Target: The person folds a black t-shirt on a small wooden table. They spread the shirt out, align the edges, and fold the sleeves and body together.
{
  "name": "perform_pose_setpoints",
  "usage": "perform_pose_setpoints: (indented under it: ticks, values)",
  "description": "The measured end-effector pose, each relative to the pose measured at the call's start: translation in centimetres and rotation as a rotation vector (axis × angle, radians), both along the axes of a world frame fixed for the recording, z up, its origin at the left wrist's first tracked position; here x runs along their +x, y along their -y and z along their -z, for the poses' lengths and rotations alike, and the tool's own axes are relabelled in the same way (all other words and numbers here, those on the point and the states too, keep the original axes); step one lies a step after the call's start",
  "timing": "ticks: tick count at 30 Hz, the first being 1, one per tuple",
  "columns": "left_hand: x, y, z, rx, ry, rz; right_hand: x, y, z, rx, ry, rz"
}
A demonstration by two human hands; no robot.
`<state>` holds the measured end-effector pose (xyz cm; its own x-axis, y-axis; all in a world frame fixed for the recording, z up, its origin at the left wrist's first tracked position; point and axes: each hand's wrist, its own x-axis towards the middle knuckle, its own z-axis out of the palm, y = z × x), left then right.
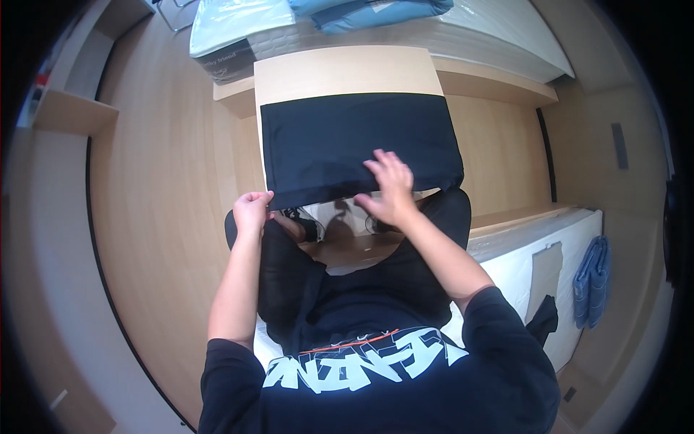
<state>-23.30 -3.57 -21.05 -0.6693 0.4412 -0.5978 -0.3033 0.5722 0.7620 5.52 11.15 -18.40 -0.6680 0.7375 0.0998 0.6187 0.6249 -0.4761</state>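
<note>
Both arms reach forward, hands apart.
Left hand seems pinched shut; right hand lies flat, fingers spread.

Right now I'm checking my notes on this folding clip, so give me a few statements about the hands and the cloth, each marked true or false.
1. The black cloth lies spread on a light wooden table. True.
2. The right hand is clenched in a fist, clear of the cloth. False: it lies flat on the cloth with fingers spread.
3. The left hand pinches the cloth's near left corner. True.
4. The cloth is red with white stripes. False: it is plain black.
5. Folded blue fabric rests on the white surface to the person's right. True.
</note>
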Motion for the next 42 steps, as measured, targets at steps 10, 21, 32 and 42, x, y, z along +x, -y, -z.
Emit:
perform_pose_setpoints:
  ticks: [10,21,32,42]
  values:
    - [-1.4,-1.8,1.4,0.050,-0.023,0.043,8.6,-10.7,3.9,0.124,0.245,0.481]
    - [-2.2,-5.9,-0.4,-0.138,-0.870,0.363,8.7,-13.1,5.6,0.131,0.543,0.591]
    - [-0.9,-15.0,2.5,-0.267,-1.342,0.990,8.8,-13.0,6.3,0.164,0.560,0.504]
    - [-6.3,-13.6,3.2,-0.326,-1.415,0.948,2.2,-12.2,5.6,0.177,0.490,0.465]
